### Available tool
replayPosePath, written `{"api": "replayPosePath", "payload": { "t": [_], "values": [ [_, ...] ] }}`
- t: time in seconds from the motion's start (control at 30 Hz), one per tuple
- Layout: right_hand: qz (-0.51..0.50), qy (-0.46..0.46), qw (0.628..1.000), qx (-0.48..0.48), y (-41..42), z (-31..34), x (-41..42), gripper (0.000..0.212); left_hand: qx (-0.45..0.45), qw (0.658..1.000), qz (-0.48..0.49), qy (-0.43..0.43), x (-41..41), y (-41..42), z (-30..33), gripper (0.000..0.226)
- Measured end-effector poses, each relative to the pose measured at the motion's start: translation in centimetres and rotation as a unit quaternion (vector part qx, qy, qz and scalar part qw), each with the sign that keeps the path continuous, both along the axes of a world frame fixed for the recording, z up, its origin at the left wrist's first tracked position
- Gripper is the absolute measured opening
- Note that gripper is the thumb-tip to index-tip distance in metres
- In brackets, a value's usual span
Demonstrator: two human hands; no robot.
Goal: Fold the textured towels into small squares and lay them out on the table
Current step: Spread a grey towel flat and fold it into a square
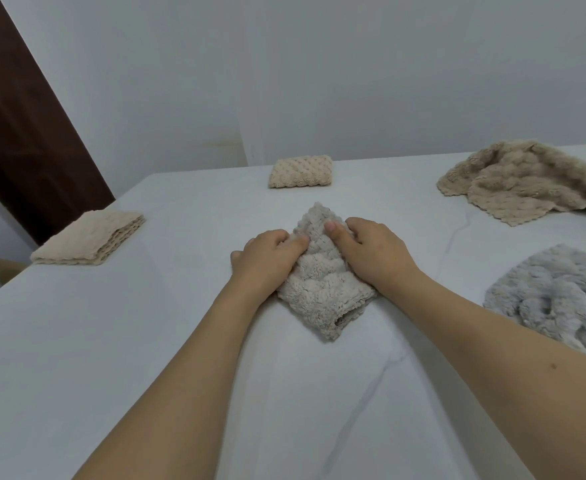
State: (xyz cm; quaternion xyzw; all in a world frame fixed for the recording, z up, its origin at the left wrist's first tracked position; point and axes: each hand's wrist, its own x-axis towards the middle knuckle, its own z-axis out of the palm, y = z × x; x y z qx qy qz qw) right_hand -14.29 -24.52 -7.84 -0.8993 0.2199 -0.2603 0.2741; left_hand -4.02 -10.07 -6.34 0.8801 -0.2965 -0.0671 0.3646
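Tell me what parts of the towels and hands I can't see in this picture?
- Folded grey towel, head view: its side edges are covered by the left hand and right hand.
- Fingertips of both hands: tucked behind the towel or under the palms.
- Loose grey towel: cut off by the right edge.
- Crumpled beige towel: also cut off by the right edge.
- Layers of the far folded beige towel: too small to count.
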Motion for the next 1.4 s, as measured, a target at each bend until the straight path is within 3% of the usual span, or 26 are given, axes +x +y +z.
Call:
{"api": "replayPosePath", "payload": {
  "t": [0.13, 0.27, 0.47, 0.67, 0.87, 1.2, 1.4],
  "values": [
    [0.022, -0.07, 0.991, 0.109, -0.7, 0.0, 0.1, 0.055, -0.116, 0.991, -0.034, 0.048, 0.6, 0.0, -0.8, 0.037],
    [0.045, -0.142, 0.958, 0.243, -1.6, -0.1, 0.1, 0.054, -0.217, 0.971, -0.015, 0.101, 1.4, 0.1, -1.4, 0.027],
    [0.017, -0.095, 0.967, 0.235, -1.8, -0.7, 0.5, 0.027, -0.24, 0.966, 0.07, 0.061, 1.1, 0.1, -0.9, 0.028],
    [-0.005, 0.023, 0.996, 0.088, -0.4, -0.1, -0.4, 0.019, -0.07, 0.994, 0.084, -0.024, -0.8, 0.8, -0.6, 0.019],
    [0.032, 0.065, 0.997, -0.004, 3.1, -0.3, -2.8, 0.027, -0.059, 0.988, 0.12, -0.078, -4.7, 5.9, -1.0, 0.011],
    [0.062, 0.096, 0.993, -0.039, 10.1, -0.3, -7.3, 0.031, -0.017, 0.988, 0.105, -0.115, -9.8, 14.6, -1.3, 0.01],
    [0.071, 0.117, 0.989, -0.05, 13.4, -0.2, -8.8, 0.034, 0.114, 0.982, 0.112, -0.104, -11.6, 17.8, -0.2, 0.015]
  ]
}}
